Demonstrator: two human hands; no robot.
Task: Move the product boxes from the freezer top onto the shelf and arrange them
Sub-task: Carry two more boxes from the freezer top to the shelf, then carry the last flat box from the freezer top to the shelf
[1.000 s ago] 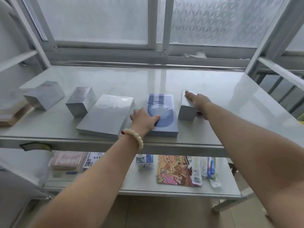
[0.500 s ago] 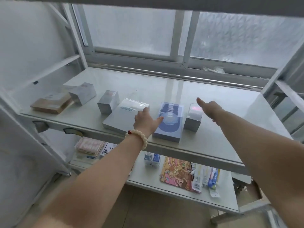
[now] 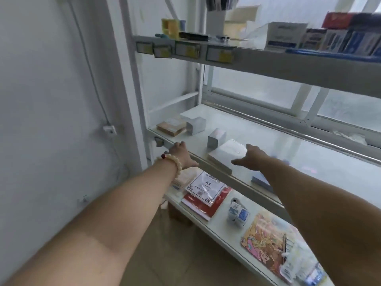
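**Inspector:** White shelving stands against a frosted window, with a bare wall to the left. Begin with the boxes.

**Assistant:** Several product boxes lie in a row on the middle shelf [image 3: 257,129]. From the left: a flat brown box [image 3: 171,126], a white box [image 3: 195,124] just beside it, a small grey box [image 3: 216,137] standing on its own, a flat white box [image 3: 227,154] near the front edge, and a blue box [image 3: 260,181] largely hidden behind the right forearm.

**Inspector:** Progress?

**Assistant:** I judge the moving largely done, since these boxes already sit on the shelf. The freezer top is not in view, so I cannot say whether any remain there. The spacing is uneven, so arranging may still be left.

**Inspector:** The hands?

**Assistant:** The left hand [image 3: 181,154], with a bead bracelet [image 3: 172,162] at the wrist, is at the shelf's front edge near the left end. Its fingers look loosely curled, holding nothing that I can see; whether it touches the edge I cannot tell. The right hand [image 3: 250,156] is spread, fingers apart, over the flat white box. It holds nothing; contact with the box is unclear through blur.

**Inspector:** Surroundings?

**Assistant:** The upper shelf [image 3: 268,58] carries stocked goods and price labels. The lower shelf [image 3: 206,221] holds a pack of paper [image 3: 204,185] and a cartoon-printed mat [image 3: 266,242].
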